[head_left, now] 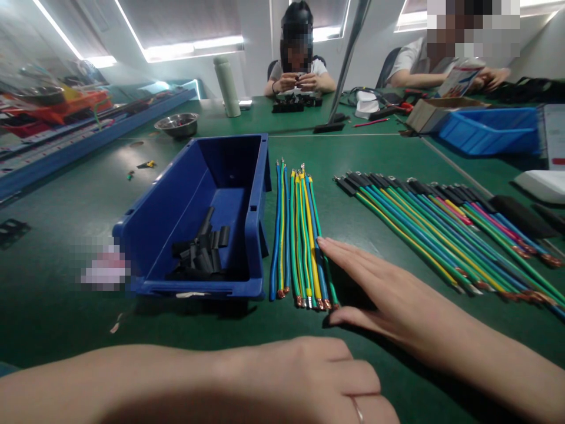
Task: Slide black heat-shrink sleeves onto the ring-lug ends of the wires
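Observation:
My right hand (pixel 379 288) lies open at the right side of a row of cut wires (pixel 304 235). Its stretched fingers touch the rightmost wires, and the thumb is spread apart near their bare copper ends. These wires are blue, green-yellow and yellow, side by side. At the bottom, nearest the camera, my left hand (pixel 304 377) has a ring and curled fingers. Its fingertips are out of sight, so whatever they hold is hidden. Left of the wires stands a blue bin (pixel 198 288) with short black sleeves (pixel 203 253) inside.
More wires with black-sleeved ends (pixel 424 229) lie fanned out on the right. Farther back are a metal bowl (pixel 177 125), a pale green bottle (pixel 226 88) and a light blue bin (pixel 489 132). Two people sit across the green table (pixel 145 224), beyond a metal stand (pixel 342 70).

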Demonstrator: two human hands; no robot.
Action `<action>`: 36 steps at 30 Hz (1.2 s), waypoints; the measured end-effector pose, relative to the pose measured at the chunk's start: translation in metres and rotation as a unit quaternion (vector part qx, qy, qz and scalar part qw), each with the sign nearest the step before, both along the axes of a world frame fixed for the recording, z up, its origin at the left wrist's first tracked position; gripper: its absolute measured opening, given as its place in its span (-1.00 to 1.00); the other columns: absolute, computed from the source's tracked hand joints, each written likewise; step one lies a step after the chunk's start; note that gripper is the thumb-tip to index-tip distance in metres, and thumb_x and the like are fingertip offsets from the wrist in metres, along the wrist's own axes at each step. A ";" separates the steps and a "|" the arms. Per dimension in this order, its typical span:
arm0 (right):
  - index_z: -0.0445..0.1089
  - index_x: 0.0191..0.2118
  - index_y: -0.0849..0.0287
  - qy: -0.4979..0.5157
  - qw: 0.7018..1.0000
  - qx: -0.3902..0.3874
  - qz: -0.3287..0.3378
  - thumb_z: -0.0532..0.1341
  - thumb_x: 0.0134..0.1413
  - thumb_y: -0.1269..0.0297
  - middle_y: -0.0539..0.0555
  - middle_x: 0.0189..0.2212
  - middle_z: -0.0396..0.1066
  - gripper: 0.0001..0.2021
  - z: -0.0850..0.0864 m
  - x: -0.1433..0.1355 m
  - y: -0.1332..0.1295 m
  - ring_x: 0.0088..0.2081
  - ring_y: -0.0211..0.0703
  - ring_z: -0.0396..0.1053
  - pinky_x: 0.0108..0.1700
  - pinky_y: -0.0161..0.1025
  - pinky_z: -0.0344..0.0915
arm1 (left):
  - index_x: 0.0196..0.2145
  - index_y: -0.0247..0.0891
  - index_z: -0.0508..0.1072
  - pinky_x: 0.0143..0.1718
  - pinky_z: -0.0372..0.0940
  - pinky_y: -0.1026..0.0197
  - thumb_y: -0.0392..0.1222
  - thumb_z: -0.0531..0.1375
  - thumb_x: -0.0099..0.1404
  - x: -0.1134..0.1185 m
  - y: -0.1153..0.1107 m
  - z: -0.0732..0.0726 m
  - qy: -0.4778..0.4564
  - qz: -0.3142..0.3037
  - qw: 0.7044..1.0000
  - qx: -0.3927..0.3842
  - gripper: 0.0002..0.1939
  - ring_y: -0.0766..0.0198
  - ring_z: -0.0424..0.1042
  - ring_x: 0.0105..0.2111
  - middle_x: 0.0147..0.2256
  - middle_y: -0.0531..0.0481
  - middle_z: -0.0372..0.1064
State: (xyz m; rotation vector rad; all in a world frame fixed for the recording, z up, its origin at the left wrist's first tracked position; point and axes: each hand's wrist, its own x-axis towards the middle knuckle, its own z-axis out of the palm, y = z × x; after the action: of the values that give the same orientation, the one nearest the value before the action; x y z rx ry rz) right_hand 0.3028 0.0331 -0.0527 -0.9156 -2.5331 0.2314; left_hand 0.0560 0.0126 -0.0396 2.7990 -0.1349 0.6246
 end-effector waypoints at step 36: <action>0.54 -0.19 0.04 0.411 0.794 -0.398 -0.206 0.75 -0.13 -0.13 0.13 0.02 0.60 -0.43 0.020 -0.012 0.012 -0.19 -0.12 0.58 -0.14 -0.17 0.60 | -0.31 -0.18 0.71 -0.39 0.43 0.32 -0.19 0.51 0.52 0.002 -0.001 0.012 0.008 0.053 0.998 0.046 -0.81 0.42 0.52 -0.28 -0.25 0.28 0.69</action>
State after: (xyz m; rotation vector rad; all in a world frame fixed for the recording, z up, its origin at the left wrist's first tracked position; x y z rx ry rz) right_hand 0.2909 0.0447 -0.0332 -1.2522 -1.3328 1.2975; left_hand 0.0579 0.0119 -0.0278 2.9145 -0.0128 0.6342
